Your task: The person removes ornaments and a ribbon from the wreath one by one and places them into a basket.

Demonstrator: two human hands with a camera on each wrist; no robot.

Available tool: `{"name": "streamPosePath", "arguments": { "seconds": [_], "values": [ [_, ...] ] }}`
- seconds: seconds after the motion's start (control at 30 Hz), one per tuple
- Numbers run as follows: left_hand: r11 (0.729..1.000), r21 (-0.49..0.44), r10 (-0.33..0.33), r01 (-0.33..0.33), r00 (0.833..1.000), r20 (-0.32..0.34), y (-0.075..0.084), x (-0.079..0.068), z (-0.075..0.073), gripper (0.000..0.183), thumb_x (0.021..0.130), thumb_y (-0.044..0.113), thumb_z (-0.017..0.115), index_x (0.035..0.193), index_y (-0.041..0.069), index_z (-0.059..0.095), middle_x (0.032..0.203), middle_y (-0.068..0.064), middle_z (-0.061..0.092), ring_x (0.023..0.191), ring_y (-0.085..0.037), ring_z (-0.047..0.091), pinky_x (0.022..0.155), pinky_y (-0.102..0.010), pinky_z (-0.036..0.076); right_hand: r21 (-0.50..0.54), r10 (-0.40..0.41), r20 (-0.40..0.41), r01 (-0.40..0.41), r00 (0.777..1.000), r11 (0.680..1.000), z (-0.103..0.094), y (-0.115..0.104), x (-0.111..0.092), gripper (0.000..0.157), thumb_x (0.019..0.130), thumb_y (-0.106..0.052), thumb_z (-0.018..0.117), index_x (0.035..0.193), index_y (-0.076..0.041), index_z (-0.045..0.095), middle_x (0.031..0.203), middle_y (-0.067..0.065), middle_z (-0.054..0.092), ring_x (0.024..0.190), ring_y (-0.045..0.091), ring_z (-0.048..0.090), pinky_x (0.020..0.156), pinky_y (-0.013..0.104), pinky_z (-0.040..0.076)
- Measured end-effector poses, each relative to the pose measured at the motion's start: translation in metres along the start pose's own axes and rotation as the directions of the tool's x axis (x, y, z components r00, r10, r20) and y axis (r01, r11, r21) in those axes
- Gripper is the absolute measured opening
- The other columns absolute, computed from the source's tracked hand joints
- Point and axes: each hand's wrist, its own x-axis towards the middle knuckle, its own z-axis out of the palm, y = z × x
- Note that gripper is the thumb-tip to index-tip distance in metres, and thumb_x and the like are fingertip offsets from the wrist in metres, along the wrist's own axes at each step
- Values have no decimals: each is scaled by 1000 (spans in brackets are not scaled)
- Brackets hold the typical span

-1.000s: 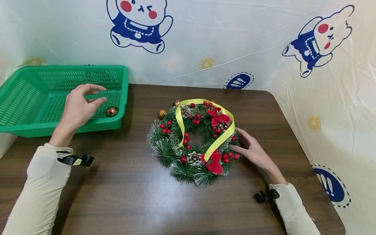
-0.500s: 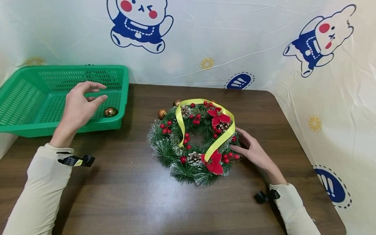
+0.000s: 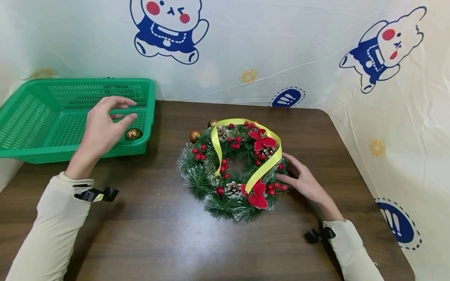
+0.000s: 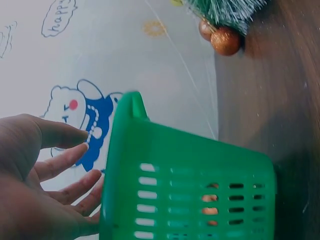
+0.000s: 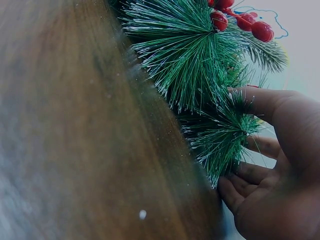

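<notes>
Above the near right part of the green basket [image 3: 150, 113], my left hand [image 3: 105, 127] hovers with thumb and fingers apart and nothing between them. A shiny bronze bauble [image 3: 134, 134] lies below its fingertips, inside the basket. On the table sits a green Christmas wreath [image 3: 197, 181] with frosted needles, red berries, pinecones and red poinsettias. My right hand [image 3: 306, 179] grips its right edge, thumb and fingers around the pine sprigs [image 5: 225, 130]. A yellow ribbon [image 3: 263, 169] loops over the wreath. Two bronze baubles, one glittery bauble [image 3: 195, 136] in front, show at its upper left edge.
The brown wooden table [image 3: 168, 242] extends around the wreath and basket. A white sheet [image 3: 239, 43] printed with cartoon bears rises behind the table and along its right side. The basket's tall perforated wall [image 4: 190, 185] stands beside my left hand.
My left hand has shifted slightly right over the basket. The bauble in the basket has rolled a little left. My right hand and the wreath stay put.
</notes>
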Motion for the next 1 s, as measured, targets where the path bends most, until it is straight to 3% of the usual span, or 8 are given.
{"name": "streamPosePath", "arguments": {
  "seconds": [0.4,1.0],
  "values": [
    [995,-81,54,-49,997,58,26,8,21,34,97,20,66,127,6,63,133,-14,53,118,-32,52,99,-57,46,6,1,-10,-1,1000,1000,-1,0,-3,66,94,-25,71,152,-25,39,149,3,46,138,26,42,114,55,32],
    [984,-131,131,-119,987,87,49,15,37,31,96,14,67,125,4,63,128,-14,55,116,-28,52,99,-54,47,-1,-2,-12,2,1000,1000,0,-2,-1,67,94,-26,71,152,-25,39,148,4,46,138,28,41,114,56,31]
  ]
}}
